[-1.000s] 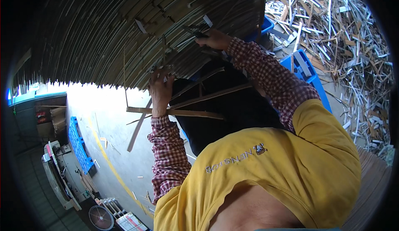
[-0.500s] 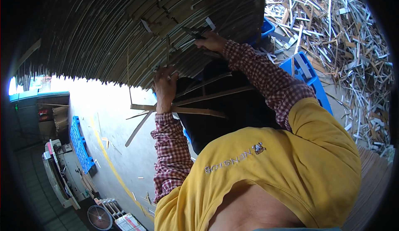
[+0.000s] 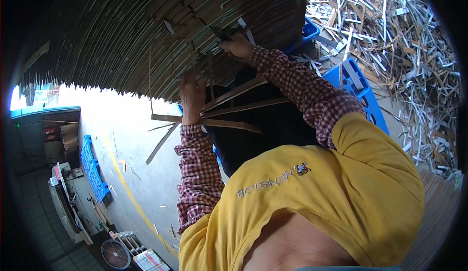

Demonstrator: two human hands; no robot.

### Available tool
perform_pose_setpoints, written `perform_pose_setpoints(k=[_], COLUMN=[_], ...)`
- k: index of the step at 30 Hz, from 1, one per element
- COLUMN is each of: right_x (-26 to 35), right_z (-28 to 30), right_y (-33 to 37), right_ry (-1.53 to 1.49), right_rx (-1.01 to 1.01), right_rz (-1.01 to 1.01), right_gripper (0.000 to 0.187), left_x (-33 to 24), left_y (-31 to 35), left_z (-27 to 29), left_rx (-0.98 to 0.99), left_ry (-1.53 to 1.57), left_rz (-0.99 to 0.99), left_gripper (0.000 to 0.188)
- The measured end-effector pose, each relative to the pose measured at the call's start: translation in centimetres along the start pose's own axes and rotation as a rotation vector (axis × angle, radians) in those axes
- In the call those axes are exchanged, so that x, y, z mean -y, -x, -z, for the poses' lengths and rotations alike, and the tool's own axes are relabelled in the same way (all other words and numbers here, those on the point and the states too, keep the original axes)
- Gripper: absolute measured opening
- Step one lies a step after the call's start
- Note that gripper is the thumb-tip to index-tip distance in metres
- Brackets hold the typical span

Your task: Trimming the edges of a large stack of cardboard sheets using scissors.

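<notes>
A large stack of cardboard sheets, with their edges toward me, fills the upper left. My right hand is closed round a dark flat tool, whose end lies against the sheet edges; its exact kind is hard to see. My left hand is at the lower edge of the stack, thumb apart from the fingers, with its fingertips dim and slightly blurred. Several thin cardboard strips hang about the left wrist and cross in front of my dark trousers.
A big heap of cardboard offcuts covers the floor at the right. Blue plastic pallets stand beside it, and another blue pallet is at the left. A fan and a machine are at the lower left.
My right hand has moved slightly left and up along the stack with the tool. My left hand has risen a little and its fingers are straighter. The hanging strips have shifted.
</notes>
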State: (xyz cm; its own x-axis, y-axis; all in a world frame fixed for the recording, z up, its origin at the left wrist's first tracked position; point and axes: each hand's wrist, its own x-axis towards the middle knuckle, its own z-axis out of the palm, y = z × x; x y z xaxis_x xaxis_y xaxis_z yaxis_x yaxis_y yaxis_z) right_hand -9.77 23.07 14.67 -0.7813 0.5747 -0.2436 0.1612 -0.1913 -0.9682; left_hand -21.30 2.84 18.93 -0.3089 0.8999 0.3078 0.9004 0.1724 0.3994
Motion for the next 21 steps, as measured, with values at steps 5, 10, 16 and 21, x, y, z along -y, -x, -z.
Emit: perform_pose_setpoints(k=[5,10,16,21], right_x=[0.7,-2.3,0.0,2.8], right_z=[1.8,5.2,6.9,6.7], right_y=[13.4,22.1,28.8,13.8], right_ry=[0.001,0.606,0.346,0.509], right_rx=[-0.091,-0.329,0.174,0.190], right_rz=[0.034,0.410,-0.017,0.157], right_gripper=[0.028,0.029,0.032,0.040], left_x=[-5.0,-8.3,-6.1,6.6], left_y=[-3.5,-4.6,1.5,-1.3], left_z=[1.2,-2.6,0.2,1.1], left_rx=[-0.014,0.578,0.679,0.568], left_ry=[-0.136,0.116,0.102,-0.391], left_rz=[-0.173,-0.075,-0.450,-0.319], left_gripper=[0.065,0.050,0.023,0.023])
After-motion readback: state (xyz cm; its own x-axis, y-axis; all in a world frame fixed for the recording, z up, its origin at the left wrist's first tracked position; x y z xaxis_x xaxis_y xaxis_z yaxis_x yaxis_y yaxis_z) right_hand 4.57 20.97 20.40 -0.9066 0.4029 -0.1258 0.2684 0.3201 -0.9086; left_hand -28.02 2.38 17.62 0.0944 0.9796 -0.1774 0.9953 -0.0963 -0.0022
